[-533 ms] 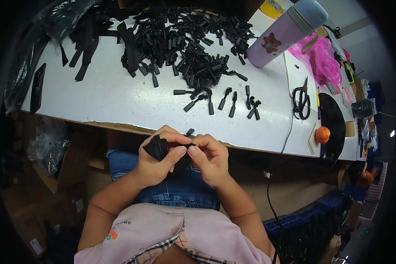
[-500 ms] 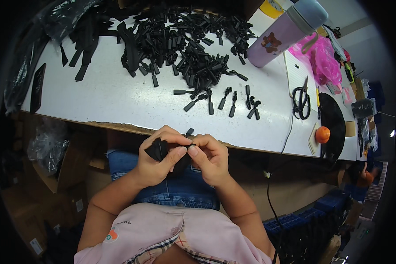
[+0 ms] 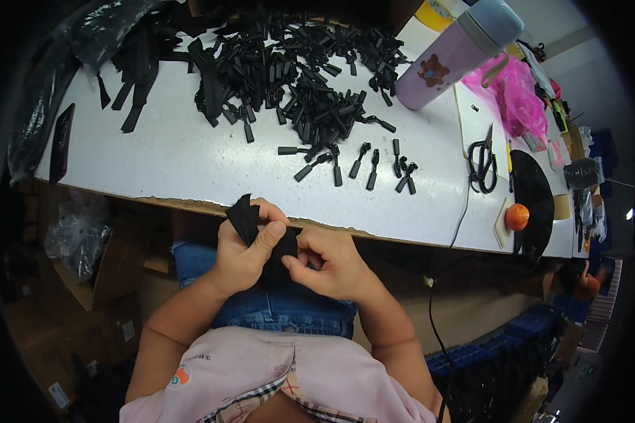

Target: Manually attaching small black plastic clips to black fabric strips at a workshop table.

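My left hand (image 3: 241,257) is closed, thumb against fingers, around a black zipper strip (image 3: 245,220) just off the table's front edge. One end of the strip sticks up above that hand, and the rest hangs down between my hands over my lap. My right hand (image 3: 331,262) is beside it, fingers curled and thumb pinching at the strip's edge. Its fingertips hide whether a slider is there. Beyond my hands, several loose black zipper sliders (image 3: 375,169) with long pulls lie on the white table (image 3: 212,166), in front of a big pile of sliders (image 3: 324,113).
Black strips (image 3: 144,88) and a clear plastic bag (image 3: 109,32) lie at the far left, near a dark phone (image 3: 61,144). To the right are a lilac bottle (image 3: 441,63), scissors (image 3: 482,166), a notebook (image 3: 473,116), an orange fruit (image 3: 517,217) and a pink bag (image 3: 511,95).
My hands have moved slightly apart, the right one lower. The strip's end now stands higher above my left hand. The slider pull seen above my fingertips earlier no longer shows.
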A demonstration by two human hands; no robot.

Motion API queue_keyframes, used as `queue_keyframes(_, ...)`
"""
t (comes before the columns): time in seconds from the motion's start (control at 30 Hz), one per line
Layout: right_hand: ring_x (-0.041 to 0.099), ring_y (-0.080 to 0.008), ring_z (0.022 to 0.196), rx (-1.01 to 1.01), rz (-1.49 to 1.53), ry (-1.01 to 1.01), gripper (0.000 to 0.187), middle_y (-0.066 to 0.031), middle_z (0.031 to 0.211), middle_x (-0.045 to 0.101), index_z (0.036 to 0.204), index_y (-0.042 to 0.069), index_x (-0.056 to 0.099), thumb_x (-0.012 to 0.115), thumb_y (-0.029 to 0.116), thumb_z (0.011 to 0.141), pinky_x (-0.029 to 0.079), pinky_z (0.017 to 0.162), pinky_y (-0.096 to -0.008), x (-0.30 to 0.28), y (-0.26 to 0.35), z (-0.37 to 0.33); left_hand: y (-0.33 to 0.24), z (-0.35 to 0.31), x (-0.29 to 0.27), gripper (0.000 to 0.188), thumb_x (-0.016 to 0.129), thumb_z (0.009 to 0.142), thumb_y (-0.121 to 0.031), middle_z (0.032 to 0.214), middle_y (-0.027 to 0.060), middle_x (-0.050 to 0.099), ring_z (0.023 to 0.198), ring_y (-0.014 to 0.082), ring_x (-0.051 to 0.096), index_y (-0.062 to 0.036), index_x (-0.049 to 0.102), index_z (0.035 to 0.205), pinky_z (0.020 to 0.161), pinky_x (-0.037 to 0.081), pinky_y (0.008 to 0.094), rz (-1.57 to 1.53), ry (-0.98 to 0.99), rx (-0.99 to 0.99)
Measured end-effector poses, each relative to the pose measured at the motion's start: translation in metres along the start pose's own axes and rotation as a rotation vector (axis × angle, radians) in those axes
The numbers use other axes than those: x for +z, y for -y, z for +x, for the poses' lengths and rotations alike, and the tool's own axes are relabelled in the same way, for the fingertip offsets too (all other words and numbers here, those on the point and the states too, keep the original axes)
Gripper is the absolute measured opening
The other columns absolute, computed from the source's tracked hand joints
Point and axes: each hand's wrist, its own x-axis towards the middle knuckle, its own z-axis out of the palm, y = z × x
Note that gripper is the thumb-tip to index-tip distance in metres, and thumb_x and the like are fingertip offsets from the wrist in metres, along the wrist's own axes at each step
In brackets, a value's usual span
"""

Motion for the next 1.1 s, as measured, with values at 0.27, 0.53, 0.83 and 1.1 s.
queue_keyframes(0.27,0.051,-0.0194,0.057,-0.360,-0.201,-0.328,0.020,-0.0095,0.074,0.054,0.081,0.001,0.059,0.064,-0.001,0.063,0.041,0.047,-0.0258,0.004,0.011,0.012,-0.002,-0.001,0.000,0.017,0.052,0.078,-0.005,0.083,0.0028,0.053,0.075,0.0076,0.050,-0.0003,0.050,0.094,0.069,0.041,0.0221,0.076,0.254,-0.094)
queue_keyframes(0.53,0.048,-0.0109,0.051,-0.153,0.070,-0.266,0.007,-0.0077,0.069,0.052,0.079,-0.001,0.057,0.059,-0.001,0.072,0.038,0.044,-0.0223,0.002,0.010,-0.001,-0.001,-0.003,0.008,0.016,0.059,0.074,-0.003,0.082,0.0061,0.046,0.058,0.0065,0.047,-0.0008,0.052,0.089,0.050,0.039,0.0191,-0.039,0.085,0.149)
queue_keyframes(0.83,0.048,-0.0081,0.055,0.114,0.464,-0.228,0.005,-0.0063,0.070,0.053,0.077,0.000,0.056,0.057,0.000,0.072,0.038,0.048,-0.0200,-0.005,0.008,-0.005,-0.001,-0.008,0.016,0.009,0.055,0.080,-0.007,0.072,0.0082,0.049,0.058,0.0110,0.050,-0.0001,0.052,0.086,0.050,0.046,0.0240,0.045,0.055,0.278)
queue_keyframes(1.1,0.048,-0.0218,0.073,0.063,-1.258,-0.582,0.019,-0.0083,0.088,0.054,0.084,0.006,0.060,0.062,0.014,0.067,0.040,0.060,-0.0333,-0.067,-0.021,0.004,-0.010,0.002,0.020,0.017,0.050,0.083,-0.016,0.067,0.0086,0.047,0.059,0.0157,0.051,-0.0012,0.045,0.089,0.055,0.050,0.0283,-0.529,-0.010,-0.412)
